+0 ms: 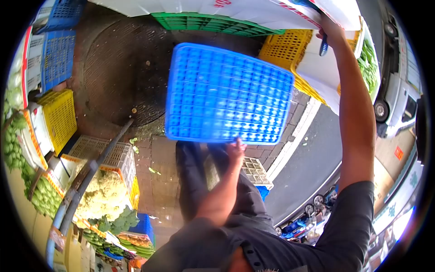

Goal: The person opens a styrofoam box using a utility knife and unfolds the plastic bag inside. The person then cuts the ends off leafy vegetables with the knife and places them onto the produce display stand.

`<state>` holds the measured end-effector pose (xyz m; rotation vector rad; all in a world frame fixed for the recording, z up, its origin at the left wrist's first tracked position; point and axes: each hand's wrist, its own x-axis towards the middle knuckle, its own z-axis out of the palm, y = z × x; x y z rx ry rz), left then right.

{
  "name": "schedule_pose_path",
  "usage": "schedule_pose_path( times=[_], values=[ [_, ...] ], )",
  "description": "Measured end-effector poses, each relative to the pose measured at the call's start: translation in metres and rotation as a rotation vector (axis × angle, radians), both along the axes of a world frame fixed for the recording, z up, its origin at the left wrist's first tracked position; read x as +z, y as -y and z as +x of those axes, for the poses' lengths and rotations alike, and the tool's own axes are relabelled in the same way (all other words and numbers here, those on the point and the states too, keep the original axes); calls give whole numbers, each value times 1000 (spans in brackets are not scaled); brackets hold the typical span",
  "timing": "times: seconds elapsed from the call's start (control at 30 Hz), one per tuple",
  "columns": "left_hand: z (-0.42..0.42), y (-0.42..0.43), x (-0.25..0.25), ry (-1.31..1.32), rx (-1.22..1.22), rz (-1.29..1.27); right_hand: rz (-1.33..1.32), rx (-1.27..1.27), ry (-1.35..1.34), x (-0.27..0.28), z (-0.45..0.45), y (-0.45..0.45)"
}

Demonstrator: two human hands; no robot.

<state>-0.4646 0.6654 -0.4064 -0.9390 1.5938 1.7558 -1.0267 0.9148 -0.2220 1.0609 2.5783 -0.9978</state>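
A blue plastic crate (pixel 229 93) with a grid-patterned face is held tilted before my legs. My left hand (pixel 236 149) is closed on its lower edge, and the crate hides part of the fingers. Stretched far forward at upper right, my right hand (pixel 333 34) is beside a white box with red print (pixel 290 11). A dark blue handle (pixel 323 46) sticks out below that hand, which appears closed around it. The rest of this tool is hidden, so its kind cannot be made out.
A green crate (pixel 213 22) and yellow crates (pixel 285 47) stand ahead. Left lie cauliflower (pixel 104 195) and gourds (pixel 45 197), behind a metal pole (pixel 86 174). Yellow (pixel 59 120) and blue crates (pixel 58 59) line the left. Right are a kerb (pixel 294 138), road and van (pixel 398 77).
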Motion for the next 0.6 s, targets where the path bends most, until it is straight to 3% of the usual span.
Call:
schedule_pose_path(
  times=[0.07, 0.17, 0.2, 0.27, 0.3, 0.33, 0.4, 0.43, 0.47, 0.53, 0.6],
  values=[
    [-1, -25, 23, 261, 378, 399, -44, 28, -33, -3, 2, -5],
    [13, 16, -13, 686, 91, 1039, -79, 26, -44, 2, 7, 2],
    [-26, 39, 31, 413, -116, 523, -96, 23, -38, 3, 5, 3],
    [-62, 89, 18, -141, -121, 12, -93, 80, -74, 0, 3, -1],
    [-113, 115, 47, -83, -133, -351, -92, 105, -84, -4, 6, -5],
    [-149, 130, 54, -59, 34, -377, -132, 72, -96, -8, 6, -7],
    [-156, 124, -20, -259, -84, -604, -62, 57, -52, -11, 4, -12],
    [-179, 117, -6, -20, -407, -481, -48, 46, -52, -15, 3, -15],
    [-164, 93, -31, 2, -367, -326, -46, 72, -69, -12, 4, -12],
    [-160, 46, -27, -67, -486, -460, -57, 81, -90, -17, 1, -23],
    [-134, 17, -47, -225, -445, -291, -101, 70, -114, -29, 2, -47]
  ],
)
